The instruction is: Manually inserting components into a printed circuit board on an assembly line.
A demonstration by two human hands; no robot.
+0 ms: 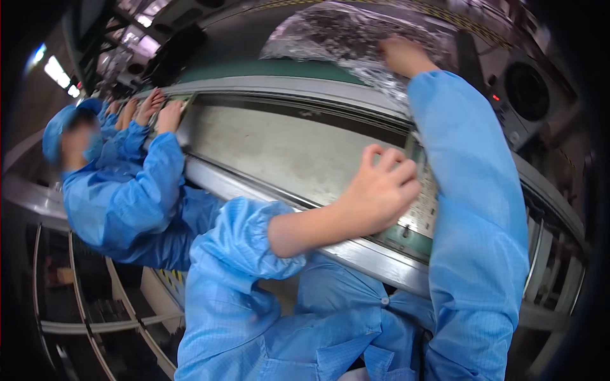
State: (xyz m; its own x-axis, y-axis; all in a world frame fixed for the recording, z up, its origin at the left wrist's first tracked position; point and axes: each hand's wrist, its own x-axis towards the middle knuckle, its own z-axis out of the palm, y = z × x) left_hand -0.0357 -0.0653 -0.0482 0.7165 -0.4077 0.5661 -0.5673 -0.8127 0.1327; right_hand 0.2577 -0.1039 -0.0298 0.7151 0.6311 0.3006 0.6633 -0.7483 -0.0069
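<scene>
Blue sleeves (476,178): in the head view, your right arm stretches long across the line, while your left is bent in front of you.
Right hand (410,57): fingers bent down onto the clear film (330,32); I cannot tell whether they pinch it or only press on it.
Left hand (381,190): fingers curled and loosely parted, nothing visible between them; you hold it over the near right part of the pale bed (273,143), just beside a speckled strip (424,213).
Clear film: crumpled and shiny, spread over the green surface (241,68) beyond the far rail (286,86), one end trailing down by your right cuff.
Reach: the film's place past that rail is probably why your right arm is so extended; the left seems raised to keep its fingers off the bed.
Edges: the near rail (387,263) runs under your left forearm, close to your body.
Room: the bed gives your left hand width leftward; rightward, your own sleeve closes it in, with a round dark unit (526,89) beyond.
Co-worker (121,209): at the bed's left end, hands well apart from yours.
</scene>
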